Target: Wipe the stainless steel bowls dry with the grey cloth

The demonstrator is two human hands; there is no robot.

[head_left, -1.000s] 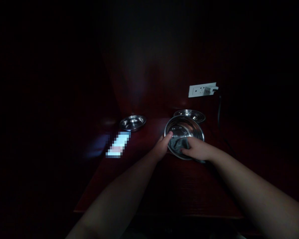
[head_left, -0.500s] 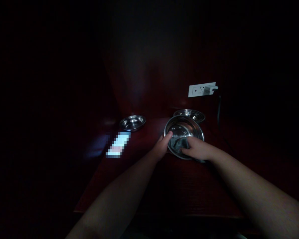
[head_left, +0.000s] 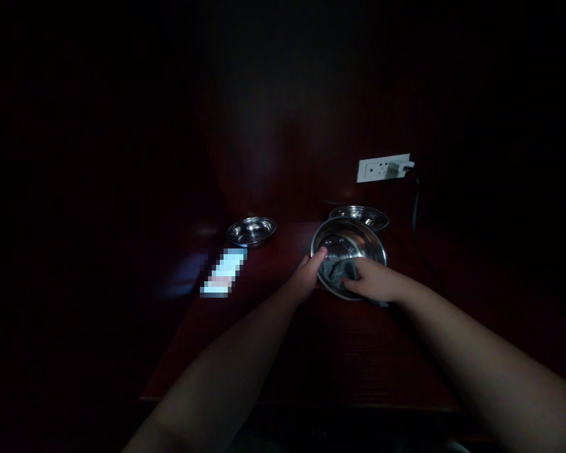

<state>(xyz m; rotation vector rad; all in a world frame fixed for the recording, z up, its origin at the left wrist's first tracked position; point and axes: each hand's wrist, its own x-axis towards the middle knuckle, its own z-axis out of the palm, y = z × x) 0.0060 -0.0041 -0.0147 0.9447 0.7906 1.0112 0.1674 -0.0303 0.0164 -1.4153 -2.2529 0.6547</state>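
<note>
My right fingers half-curled, gripping dark cloth inside near side of steel bowl; left fingers clamped on its left rim, farther from cloth; bowl's mouth tilted toward me; dish just behind bowl; no readable writing.

The left arm and right arm are reaching forward, bare and converging. The left grip is clasping, its thumb pointing forward; the right grip is angling inward, its thumb pointing leftward.
</note>
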